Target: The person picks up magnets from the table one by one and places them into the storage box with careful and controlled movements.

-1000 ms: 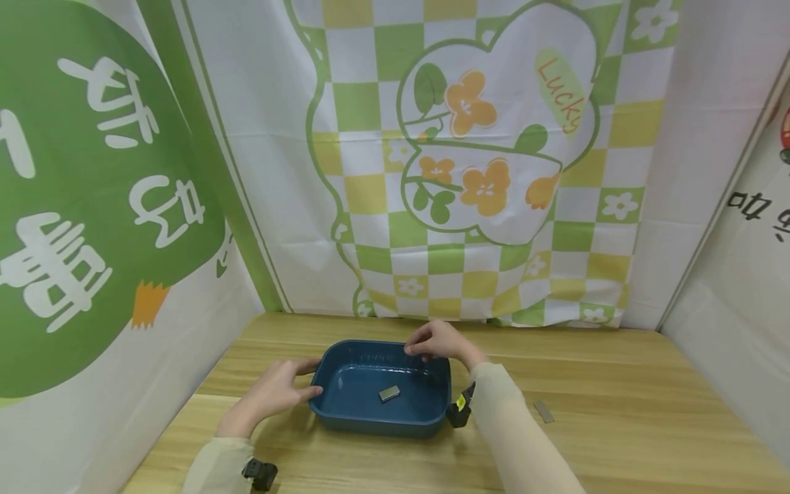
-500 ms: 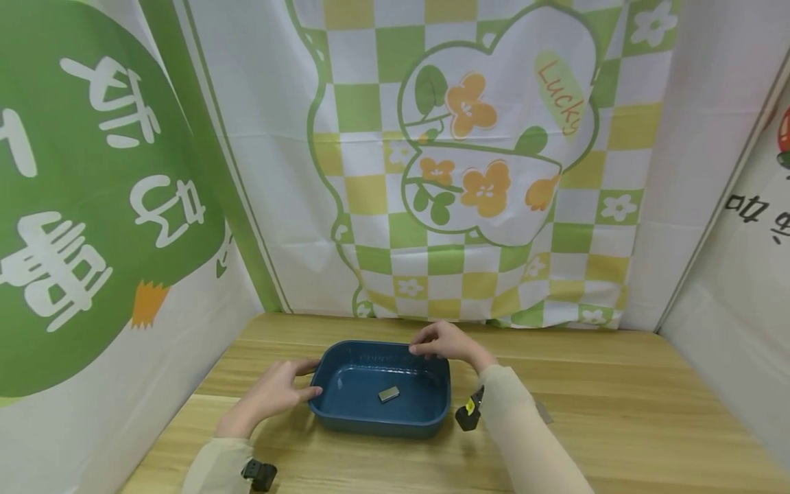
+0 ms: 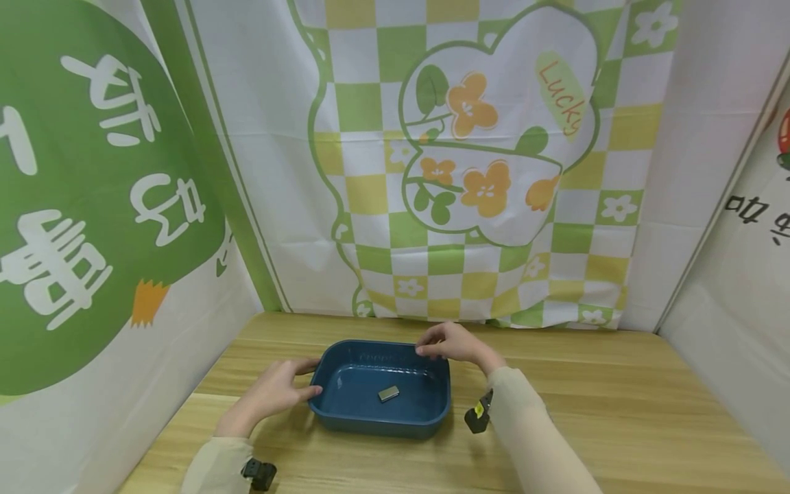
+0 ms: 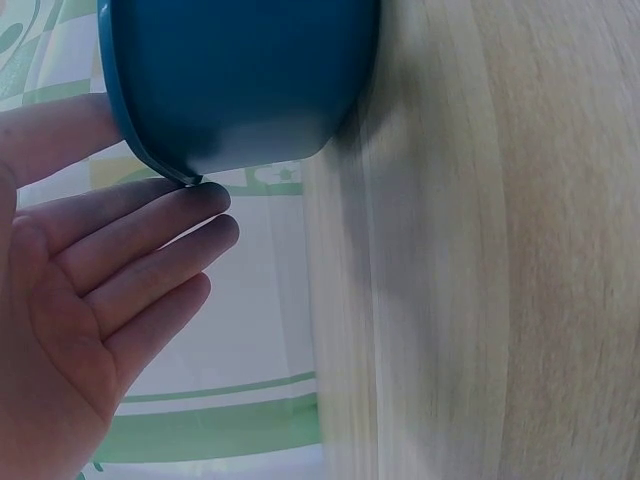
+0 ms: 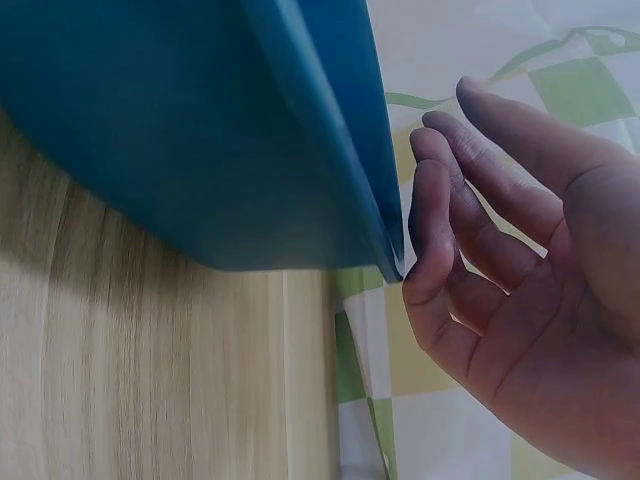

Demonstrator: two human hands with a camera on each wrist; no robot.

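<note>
Left hand [image 3: 278, 390]: thumb and forefinger set wide apart at the container's left end; in the left wrist view the other fingers lie nearly straight, tips at the rim. Right hand [image 3: 457, 343]: fingers loosely bent, a narrow gap below the thumb, beside the rim at the far right corner; whether they touch it cannot be told.

Between the two sets of fingers stands the container [image 3: 382, 427], upright, deep blue, an oblong with rounded corners, a smooth, slightly glossy surface and a thin lip. Its inner far wall, left of the right fingertips, bears faint markings too small to read.

On its floor, right of the left thumb, lies a small rectangular block [image 3: 389, 394], silvery grey on top, set aslant. Beneath, the wood-grained table [image 3: 617, 398] extends beyond both hands.
</note>
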